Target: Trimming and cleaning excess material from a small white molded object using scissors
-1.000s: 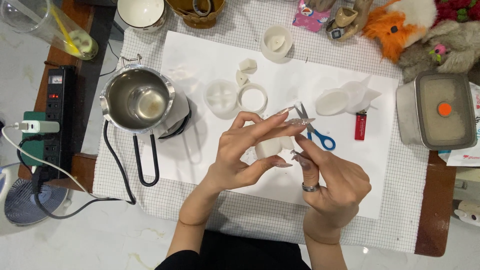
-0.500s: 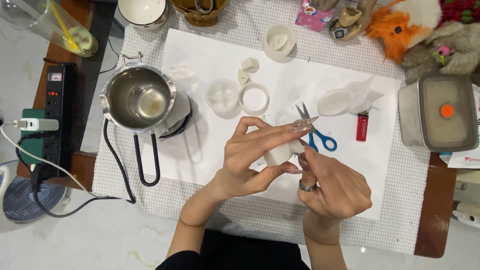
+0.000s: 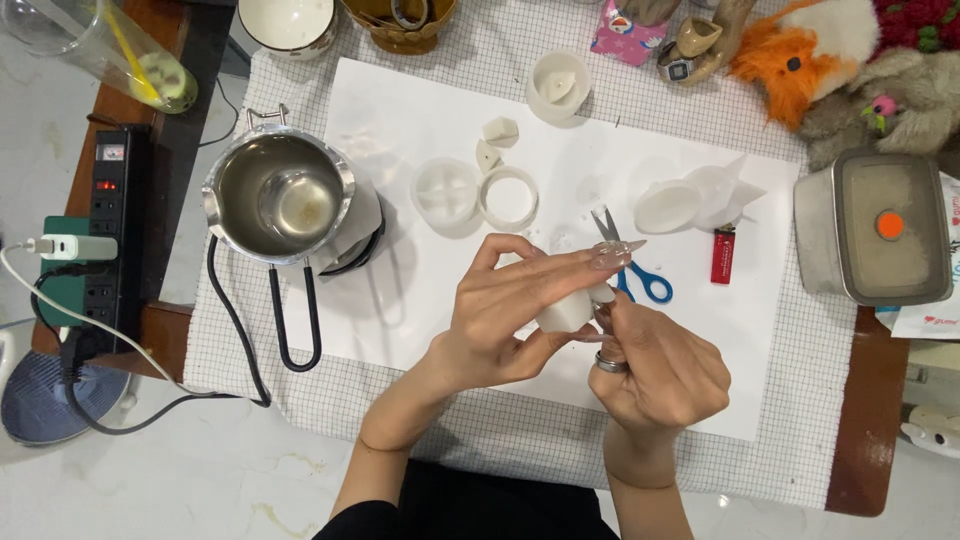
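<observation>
White wax piece [image 3: 566, 312] sits pinched between both my hands, held above the near-middle of the white paper sheet [image 3: 400, 120]. Right hand [image 3: 660, 370] is nearest, curled almost closed, fingertips pressed against the piece's right end; ring on one finger. Left hand [image 3: 510, 315] holds it from the left: thumb under, fingers [image 3: 590, 260] stretched long over the top, only slightly spread, nails pointing right. Piece is small and mostly covered, so long axis is hard to call; looks roughly left-right, tilted up toward the right.

Just beyond my fingertips: blue-handled scissors [image 3: 628, 262] flat on the paper, blades pointing far-left. Red lighter [image 3: 722, 255] just right of them. Farther: white ring [image 3: 510, 197] and clear round mould [image 3: 446, 190] side by side, white wax bits [image 3: 498, 131] behind them. Steel pouring pot [image 3: 280, 198] at left, handle pointing near. Lidded metal container [image 3: 875, 228] at right edge. White cup [image 3: 558, 86] at far edge of the paper.
</observation>
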